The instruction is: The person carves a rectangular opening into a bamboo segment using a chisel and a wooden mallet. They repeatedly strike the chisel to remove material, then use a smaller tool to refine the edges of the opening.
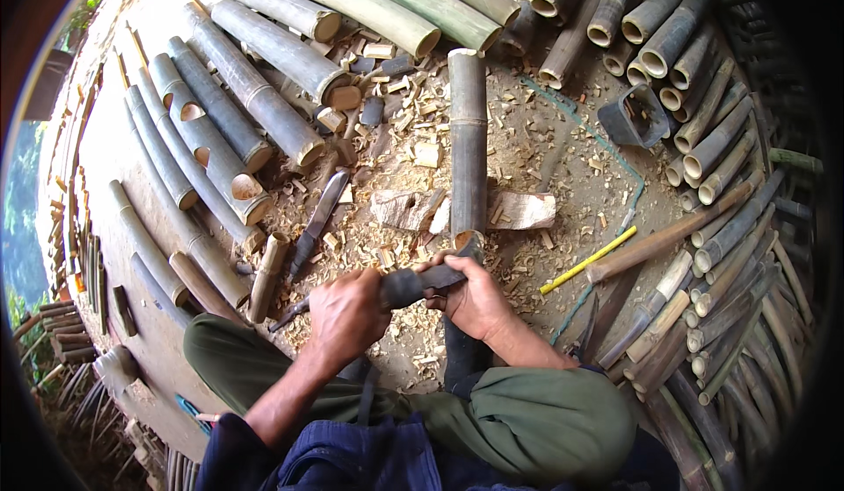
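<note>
My left hand [349, 313] is closed around a knife-like tool with a thick dark wrapped part [402, 289]; a thin end sticks out at the lower left of the fist. The fingers of my right hand [479, 302] close on the tool's dark flat part, just below the near end of a bamboo tube [468, 161]. What lies under those fingers is partly hidden. That tube points away from me and rests across a pale, notched wood block [523, 210]. Another knife [318, 218] with a dark handle lies on the ground to the left.
Cut bamboo tubes [264, 109] lie along the left and far side, one with side holes [204, 144]. More bamboo poles [721, 152] are stacked at right, near a dark plastic container [635, 117], a yellow stick [589, 260] and a green cord [626, 167]. Wood chips [413, 161] litter the ground.
</note>
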Demonstrator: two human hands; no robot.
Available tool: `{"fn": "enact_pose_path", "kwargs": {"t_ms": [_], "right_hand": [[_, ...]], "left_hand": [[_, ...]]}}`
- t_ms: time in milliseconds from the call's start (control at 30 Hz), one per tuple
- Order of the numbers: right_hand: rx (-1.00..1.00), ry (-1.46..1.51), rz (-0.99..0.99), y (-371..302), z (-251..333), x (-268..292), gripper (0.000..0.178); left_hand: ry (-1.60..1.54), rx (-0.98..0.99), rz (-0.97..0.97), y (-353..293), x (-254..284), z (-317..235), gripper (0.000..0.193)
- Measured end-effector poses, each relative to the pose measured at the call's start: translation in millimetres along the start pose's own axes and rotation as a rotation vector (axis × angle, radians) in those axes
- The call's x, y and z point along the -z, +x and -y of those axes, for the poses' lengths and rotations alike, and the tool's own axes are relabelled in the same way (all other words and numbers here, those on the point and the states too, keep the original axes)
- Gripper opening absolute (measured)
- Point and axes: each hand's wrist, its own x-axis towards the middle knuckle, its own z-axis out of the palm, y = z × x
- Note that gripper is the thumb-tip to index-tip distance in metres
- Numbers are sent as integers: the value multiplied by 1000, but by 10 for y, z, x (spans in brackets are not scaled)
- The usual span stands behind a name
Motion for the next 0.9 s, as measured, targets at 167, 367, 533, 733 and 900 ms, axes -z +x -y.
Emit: {"fn": "enact_pose_path", "kwargs": {"t_ms": [167, 367, 533, 733, 900], "right_hand": [[-58, -234, -26, 45, 199, -193, 23], [13, 370, 160, 45, 77, 180, 27], [11, 278, 216, 184, -57, 278, 24], [-96, -80, -46, -98, -17, 101, 26], [-196, -842, -273, -153, 501, 317, 24]], "left_hand": [[-391, 509, 253, -71, -77, -21, 42], [653, -273, -49, 432, 372, -935, 7], [605, -357, 204, 570, 576, -574, 10], [-135, 41, 685, 294, -21, 231, 33], [-650, 410, 321, -441, -1129, -871, 36]]}}
